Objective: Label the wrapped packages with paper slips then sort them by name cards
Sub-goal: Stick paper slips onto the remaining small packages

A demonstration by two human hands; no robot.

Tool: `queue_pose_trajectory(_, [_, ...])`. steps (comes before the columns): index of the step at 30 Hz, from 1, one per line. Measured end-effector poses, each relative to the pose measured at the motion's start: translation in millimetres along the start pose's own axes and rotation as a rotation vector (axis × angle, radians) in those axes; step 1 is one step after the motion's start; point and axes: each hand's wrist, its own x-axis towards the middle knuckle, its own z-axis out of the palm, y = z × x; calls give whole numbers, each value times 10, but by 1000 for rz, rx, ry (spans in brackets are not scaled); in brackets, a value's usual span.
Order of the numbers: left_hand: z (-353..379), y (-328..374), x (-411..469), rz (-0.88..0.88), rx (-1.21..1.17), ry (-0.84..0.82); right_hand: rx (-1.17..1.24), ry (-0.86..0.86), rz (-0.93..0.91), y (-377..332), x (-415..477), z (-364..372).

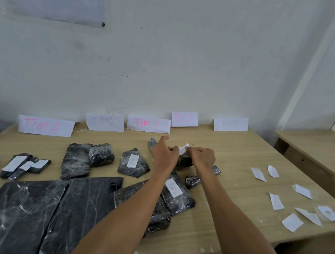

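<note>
1. left hand [164,154] and right hand [201,158] pinched one paper slip [183,149] between them
2. the paper slip sat just above a wrapped package [183,162], near the "tim c" name card [148,124]
3. loose slips [277,201] lay well apart, to the right

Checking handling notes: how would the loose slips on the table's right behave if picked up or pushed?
The loose slips look thin and small, probably light and floppy. Some edges seem lifted, so a push might flip them. The held slip, pinched by left hand and right hand, curves, suggesting easy creasing.
</note>
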Motion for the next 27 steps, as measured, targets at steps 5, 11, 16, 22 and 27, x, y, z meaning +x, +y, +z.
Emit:
queue_pose_trajectory(5, [2, 25, -39, 3, -7, 2, -5, 11, -2, 1, 16, 10])
queue_pose_trajectory(11, [-10, 16, -42, -46, 115, 30, -121, -6, -73, 87, 60, 4])
queue_pose_trajectory(16, [-19, 62, -33, -42, 209, 12, -282, 44, -185, 74, 49, 13])
queue_pose_trajectory(22, [-36, 117, -61, -35, 239, -6, -295, 73, -176, 113, 92, 38])
queue_pose_trajectory(27, [-6, 86, -29, -23, 270, -5, -295, 73, -136, 174, 115, 42])
